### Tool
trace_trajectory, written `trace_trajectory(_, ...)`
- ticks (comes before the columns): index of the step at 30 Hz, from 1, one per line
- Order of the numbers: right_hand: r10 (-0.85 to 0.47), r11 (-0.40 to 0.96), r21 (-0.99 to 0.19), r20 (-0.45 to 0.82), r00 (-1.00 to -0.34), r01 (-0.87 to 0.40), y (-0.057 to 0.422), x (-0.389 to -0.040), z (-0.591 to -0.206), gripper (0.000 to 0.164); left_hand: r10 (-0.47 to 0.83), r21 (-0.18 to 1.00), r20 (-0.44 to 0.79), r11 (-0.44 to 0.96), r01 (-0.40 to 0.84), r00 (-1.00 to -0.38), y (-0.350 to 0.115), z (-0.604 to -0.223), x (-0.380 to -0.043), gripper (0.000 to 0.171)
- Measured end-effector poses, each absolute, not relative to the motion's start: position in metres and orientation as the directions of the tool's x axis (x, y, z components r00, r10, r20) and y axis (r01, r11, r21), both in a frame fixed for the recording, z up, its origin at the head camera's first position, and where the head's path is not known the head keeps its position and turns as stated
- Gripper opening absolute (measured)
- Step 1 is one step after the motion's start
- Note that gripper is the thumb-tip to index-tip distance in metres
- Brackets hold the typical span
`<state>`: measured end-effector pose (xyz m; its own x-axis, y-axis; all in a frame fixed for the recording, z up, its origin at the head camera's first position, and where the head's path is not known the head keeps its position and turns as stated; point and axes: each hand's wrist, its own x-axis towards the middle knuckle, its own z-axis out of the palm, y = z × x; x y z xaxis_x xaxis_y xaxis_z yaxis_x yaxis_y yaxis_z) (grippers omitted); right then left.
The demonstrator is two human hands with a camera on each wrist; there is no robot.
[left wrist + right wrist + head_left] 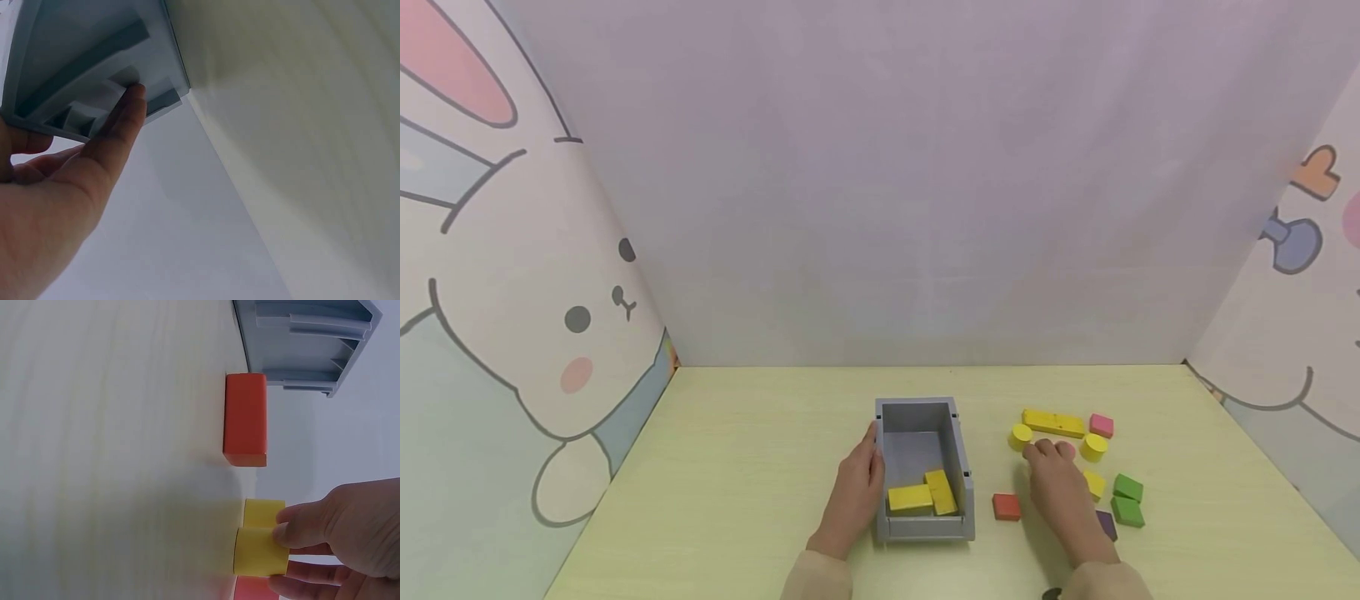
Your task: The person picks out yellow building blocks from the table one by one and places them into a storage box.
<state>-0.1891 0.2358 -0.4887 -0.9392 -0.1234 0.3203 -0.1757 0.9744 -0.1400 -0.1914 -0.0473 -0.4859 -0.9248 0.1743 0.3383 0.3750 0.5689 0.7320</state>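
Note:
My left hand (pixel 856 483) holds the left wall of a grey bin (pixel 964 454). In the left wrist view, its fingers lie against the bin's ribbed outer side (pixel 94 50). Two yellow blocks (pixel 911 498) are inside the bin, near its front. My right hand (pixel 1060 492) pinches a yellow cylinder (pixel 261 553), hidden under the hand in the head view. It is at or close to the tabletop; contact is unclear. Just beyond the fingers stands another yellow cylinder (pixel 1020 437). A pink piece (pixel 1066 451) shows beside the fingertips, and a red block (pixel 1007 507) lies between hand and bin.
Behind the right hand are a long yellow block (pixel 1053 422), a pink block (pixel 1102 425) and a yellow cylinder (pixel 1093 447). A yellow block (pixel 1094 484), green blocks (pixel 1128 511) and a dark purple block (pixel 1107 524) lie to its right. A pale curtain (pixel 925 208) hangs behind the table.

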Motion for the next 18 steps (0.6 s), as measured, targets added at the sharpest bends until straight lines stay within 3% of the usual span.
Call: trace_trajectory(18, -0.128, 0.967, -0.168, 0.323, -0.938, -0.19, 0.2312, -0.1899, -0.481, 0.023, 0.174, 0.722, 0.359, 0.571, 0.391, -0.917, -0.0474, -0.4875, -0.1921, 0.044)
